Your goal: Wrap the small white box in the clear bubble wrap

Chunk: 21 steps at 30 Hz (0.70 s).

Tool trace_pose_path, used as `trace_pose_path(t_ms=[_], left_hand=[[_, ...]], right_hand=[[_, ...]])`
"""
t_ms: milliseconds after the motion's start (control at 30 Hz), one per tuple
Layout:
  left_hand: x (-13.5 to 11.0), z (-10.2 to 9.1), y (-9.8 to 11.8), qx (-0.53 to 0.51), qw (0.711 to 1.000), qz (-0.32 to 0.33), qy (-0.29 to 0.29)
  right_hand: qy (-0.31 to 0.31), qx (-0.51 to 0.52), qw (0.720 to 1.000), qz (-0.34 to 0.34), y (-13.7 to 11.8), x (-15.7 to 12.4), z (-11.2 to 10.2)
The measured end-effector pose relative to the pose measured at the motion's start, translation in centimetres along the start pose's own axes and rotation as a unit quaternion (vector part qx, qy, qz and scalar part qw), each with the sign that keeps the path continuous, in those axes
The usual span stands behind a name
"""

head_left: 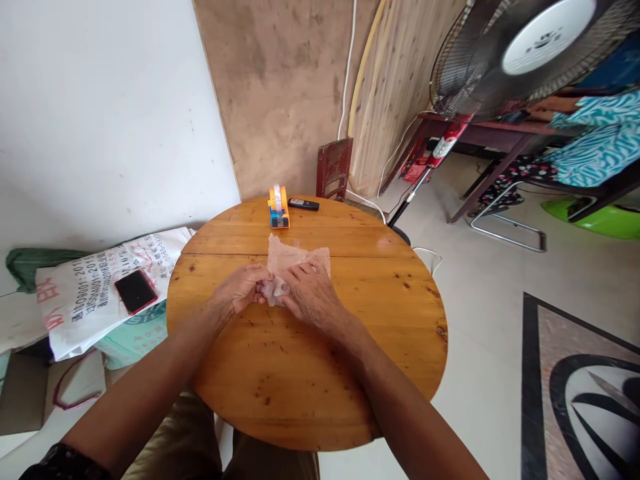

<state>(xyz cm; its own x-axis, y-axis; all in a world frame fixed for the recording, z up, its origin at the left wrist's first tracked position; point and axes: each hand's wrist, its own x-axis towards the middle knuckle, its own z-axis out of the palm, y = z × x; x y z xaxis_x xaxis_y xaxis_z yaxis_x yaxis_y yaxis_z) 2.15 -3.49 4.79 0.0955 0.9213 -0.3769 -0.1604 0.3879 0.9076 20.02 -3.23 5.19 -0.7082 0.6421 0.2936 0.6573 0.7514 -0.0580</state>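
A thin, crumpled, pinkish clear plastic bag (293, 259) lies on the round wooden table (310, 360), spread away from me. My left hand (243, 287) pinches its near edge with curled fingers. My right hand (311, 291) rests on the bag's near right part, fingers closed on the same bunched edge. The two hands touch at the bag's near end. Whatever is inside the bag is hidden.
An orange and blue tape dispenser (279, 207) and a black remote (303, 205) sit at the table's far edge. A phone (135, 291) lies on printed sacks (95, 293) to the left. A small red stool (335, 168), standing fan (520, 53) and cables are beyond.
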Motion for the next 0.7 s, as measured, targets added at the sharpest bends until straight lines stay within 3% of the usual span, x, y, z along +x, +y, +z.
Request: trace_pose_path(t_ms=[100, 200, 300, 500, 600, 700], left_hand=[[0.0, 0.6, 0.2, 0.048, 0.999, 0.017, 0.006], [-0.3, 1.2, 0.8, 0.161, 0.986, 0.044, 0.008], [-0.6, 1.5, 1.8, 0.247, 0.968, 0.041, -0.035], [-0.7, 1.1, 2.6, 0.262, 0.961, 0.007, -0.086], [-0.5, 1.2, 1.7, 0.316, 0.943, 0.078, -0.071], [-0.5, 1.6, 0.5, 0.397, 0.897, 0.194, -0.004]], right_hand=[[0.012, 0.044, 0.999, 0.023, 0.2, 0.0, 0.0], [0.023, 0.079, 0.996, 0.033, 0.6, -0.1, 0.4], [0.019, 0.102, 0.994, 0.04, 0.8, 0.0, 0.8], [0.002, 0.168, 0.985, 0.034, 1.5, -0.2, 0.1], [-0.01, 0.202, 0.979, 0.034, 2.3, -0.7, -0.5], [0.02, 0.202, 0.976, 0.081, 3.7, -1.2, -1.0]])
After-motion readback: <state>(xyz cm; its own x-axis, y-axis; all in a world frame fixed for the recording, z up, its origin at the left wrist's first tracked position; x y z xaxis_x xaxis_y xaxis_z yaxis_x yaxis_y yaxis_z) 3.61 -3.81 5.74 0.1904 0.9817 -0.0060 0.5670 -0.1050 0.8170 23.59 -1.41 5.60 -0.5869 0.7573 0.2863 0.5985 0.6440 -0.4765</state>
